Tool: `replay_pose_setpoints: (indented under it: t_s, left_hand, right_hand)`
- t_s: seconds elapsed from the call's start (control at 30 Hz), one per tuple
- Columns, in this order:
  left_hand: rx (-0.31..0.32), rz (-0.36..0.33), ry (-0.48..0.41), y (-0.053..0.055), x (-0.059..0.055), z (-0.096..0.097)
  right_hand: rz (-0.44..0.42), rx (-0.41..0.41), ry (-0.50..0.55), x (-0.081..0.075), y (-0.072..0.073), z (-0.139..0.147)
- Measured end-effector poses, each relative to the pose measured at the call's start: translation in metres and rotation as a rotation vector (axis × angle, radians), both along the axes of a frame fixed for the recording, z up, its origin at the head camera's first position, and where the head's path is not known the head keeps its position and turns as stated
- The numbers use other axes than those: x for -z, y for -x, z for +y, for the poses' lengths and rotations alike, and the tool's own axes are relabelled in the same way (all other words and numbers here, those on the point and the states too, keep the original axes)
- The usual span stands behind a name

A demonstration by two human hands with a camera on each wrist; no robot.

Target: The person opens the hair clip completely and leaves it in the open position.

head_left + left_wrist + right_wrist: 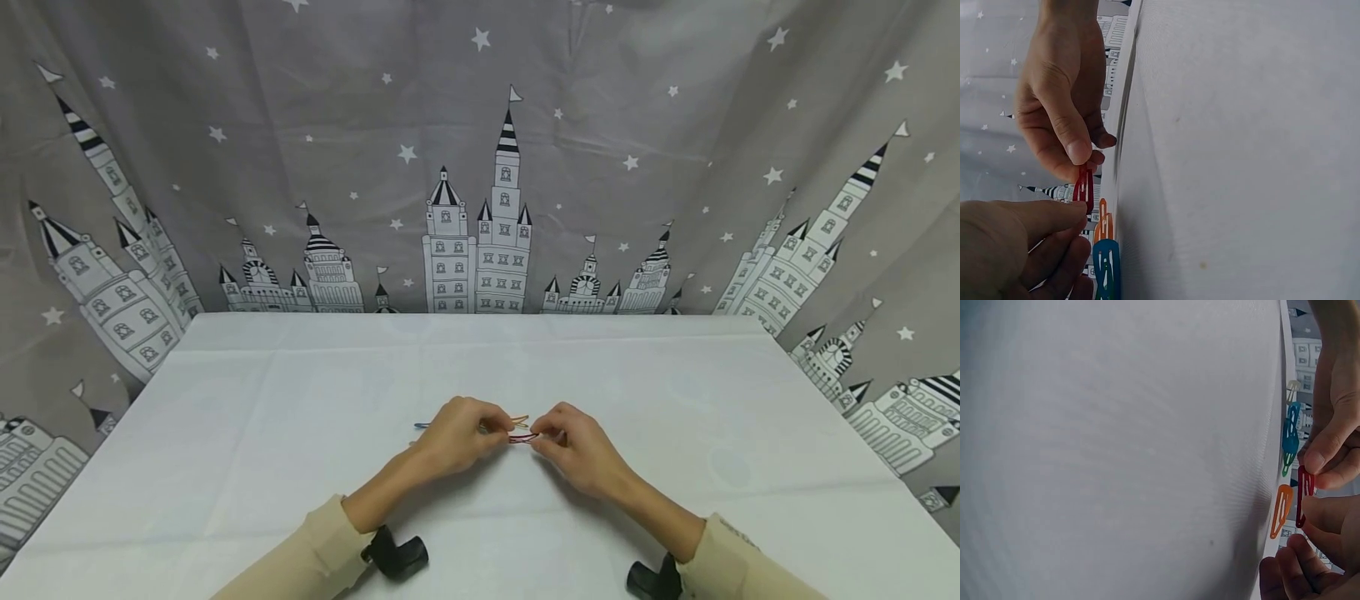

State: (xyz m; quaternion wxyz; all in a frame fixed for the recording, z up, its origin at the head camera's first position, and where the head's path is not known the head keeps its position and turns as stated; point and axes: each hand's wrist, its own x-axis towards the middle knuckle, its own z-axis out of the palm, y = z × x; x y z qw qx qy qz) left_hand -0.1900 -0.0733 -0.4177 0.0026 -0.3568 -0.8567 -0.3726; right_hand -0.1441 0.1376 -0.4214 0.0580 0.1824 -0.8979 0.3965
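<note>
A red snap hair clip (522, 438) spans the gap between the two hands, just above the white table. My left hand (461, 433) pinches one end between thumb and fingers. At the other end, my right hand (577, 450) pinches it with thumb and index finger; the clip (1301, 503) shows between both thumbs in the right wrist view. Behind the hands lies an orange hair clip (1284, 494). Beside that are a blue clip (1289, 445) and a green clip (1286, 465), overlapping. Farther left is a pale clip (1292, 391). The left hand partly covers these clips in the head view.
A white cloth with faint creases covers the table (300, 400). A grey curtain (337, 100) printed with castles and stars hangs along the back and sides. Black wrist camera mounts (397, 557) sit under both sleeves.
</note>
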Motion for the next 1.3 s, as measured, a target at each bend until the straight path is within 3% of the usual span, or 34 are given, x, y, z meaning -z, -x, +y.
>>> replay_pose_setpoints:
  t_s: [0.37, 0.57, 0.87, 1.3]
  left_hand:
    - [-0.014, -0.024, -0.015, 0.0007, 0.0013, 0.0003]
    - [-0.023, 0.003, 0.013, 0.0006, -0.0001, 0.0011]
    - [-0.036, -0.007, 0.032, 0.0012, 0.0002, 0.0003]
    - [-0.044, -0.014, 0.042, 0.0018, 0.0002, 0.0013]
  right_hand:
    - [-0.008, -0.019, -0.016, 0.0018, 0.0023, 0.0001]
    - [0.009, -0.031, -0.017, 0.0017, 0.0038, 0.0013]
    - [0.028, -0.060, -0.019, 0.0040, 0.0067, 0.0024]
    - [0.012, -0.026, -0.057, 0.0030, 0.0066, 0.0011]
